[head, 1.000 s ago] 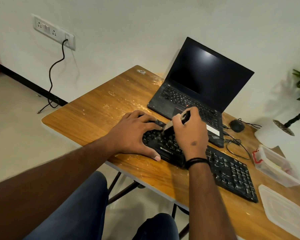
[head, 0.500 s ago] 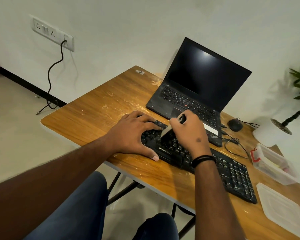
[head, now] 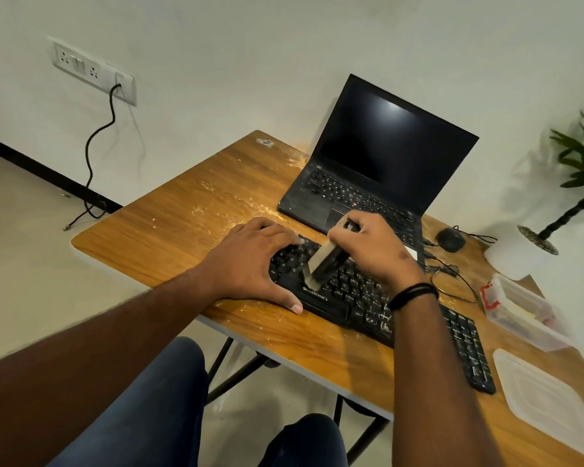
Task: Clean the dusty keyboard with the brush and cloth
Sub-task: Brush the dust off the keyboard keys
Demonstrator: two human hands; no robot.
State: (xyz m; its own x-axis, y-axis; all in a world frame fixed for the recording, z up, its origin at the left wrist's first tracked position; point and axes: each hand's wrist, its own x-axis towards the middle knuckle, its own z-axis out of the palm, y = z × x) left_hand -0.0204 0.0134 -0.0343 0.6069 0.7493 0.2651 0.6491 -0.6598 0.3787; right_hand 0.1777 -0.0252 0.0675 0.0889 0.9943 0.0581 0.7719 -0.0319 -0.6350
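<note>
A black dusty keyboard (head: 358,298) lies slantwise on the wooden table (head: 169,230), with pale dust on its keys. My left hand (head: 250,264) rests flat on the keyboard's left end, fingers spread, thumb at the front edge. My right hand (head: 375,251) grips a brush (head: 324,264) with a pale block and dark bristles. The bristles touch the keys just right of my left hand. No cloth is visible.
An open black laptop (head: 378,170) stands behind the keyboard. A mouse (head: 450,239) and cables lie to the right. A clear plastic box (head: 520,311) and its lid (head: 550,399) sit at the right edge. A potted plant (head: 533,237) stands beyond. Dust streaks the tabletop.
My right hand has tilted and drawn the brush towards me across the keys. My left hand has stayed on the keyboard's left end.
</note>
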